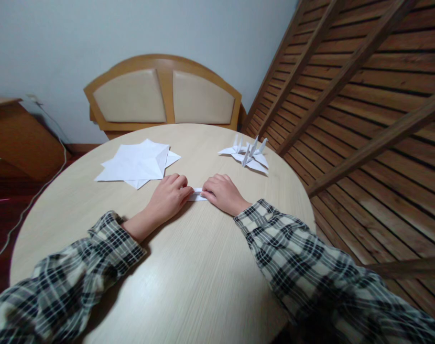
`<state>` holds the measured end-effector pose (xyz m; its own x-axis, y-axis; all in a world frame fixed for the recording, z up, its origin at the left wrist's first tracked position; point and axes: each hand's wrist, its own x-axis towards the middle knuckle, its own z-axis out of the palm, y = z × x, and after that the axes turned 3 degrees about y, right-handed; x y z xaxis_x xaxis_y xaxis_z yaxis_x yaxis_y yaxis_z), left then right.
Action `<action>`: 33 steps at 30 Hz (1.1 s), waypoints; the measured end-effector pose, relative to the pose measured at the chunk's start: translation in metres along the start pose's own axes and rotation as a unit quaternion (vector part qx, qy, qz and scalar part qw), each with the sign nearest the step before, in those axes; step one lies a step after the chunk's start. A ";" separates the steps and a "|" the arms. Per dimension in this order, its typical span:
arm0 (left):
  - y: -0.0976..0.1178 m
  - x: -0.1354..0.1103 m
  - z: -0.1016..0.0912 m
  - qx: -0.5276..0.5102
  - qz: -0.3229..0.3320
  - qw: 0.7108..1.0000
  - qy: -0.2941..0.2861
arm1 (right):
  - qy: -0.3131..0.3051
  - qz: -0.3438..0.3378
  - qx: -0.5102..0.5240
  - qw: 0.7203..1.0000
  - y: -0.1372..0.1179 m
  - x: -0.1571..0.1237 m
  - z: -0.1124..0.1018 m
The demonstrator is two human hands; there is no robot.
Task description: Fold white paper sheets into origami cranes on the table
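Note:
A small folded white paper (197, 196) lies on the table between my two hands, most of it covered by them. My left hand (170, 193) grips its left end, thumb and fingers pressed together. At the right end my right hand (222, 192) is closed on the same paper, fingers curled over the edge. Beyond my left hand sits a stack of white paper sheets (135, 161), turned at angles to each other. Several folded white paper cranes (252, 157) stand beyond my right hand.
The round pale wooden table (189, 277) reaches from me toward a wooden headboard (169, 91) against the wall. A slatted wooden screen (364, 119) leans along the right side. At left are a wooden cabinet (20, 138) and a white cable (27, 205) on the floor.

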<state>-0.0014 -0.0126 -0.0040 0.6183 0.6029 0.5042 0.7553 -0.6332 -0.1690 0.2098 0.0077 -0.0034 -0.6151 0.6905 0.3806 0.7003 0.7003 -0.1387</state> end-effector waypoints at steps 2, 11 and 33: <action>0.000 0.000 0.001 0.002 0.006 1.000 -0.001 | 0.002 -0.010 -0.010 1.000 0.000 0.000 0.001; -0.001 0.002 0.001 -0.039 0.036 0.998 -0.015 | 0.035 -0.072 -0.020 0.997 -0.002 0.000 0.003; 0.002 0.010 -0.003 -0.555 -0.373 0.741 0.058 | 0.357 -0.119 -0.008 0.926 -0.003 -0.005 -0.005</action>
<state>0.0053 -0.0090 0.0029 0.0460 0.9812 0.1876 0.1943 -0.1930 0.9618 0.2125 0.0014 -0.0006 -0.3601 0.2171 0.9073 0.5853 0.8099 0.0385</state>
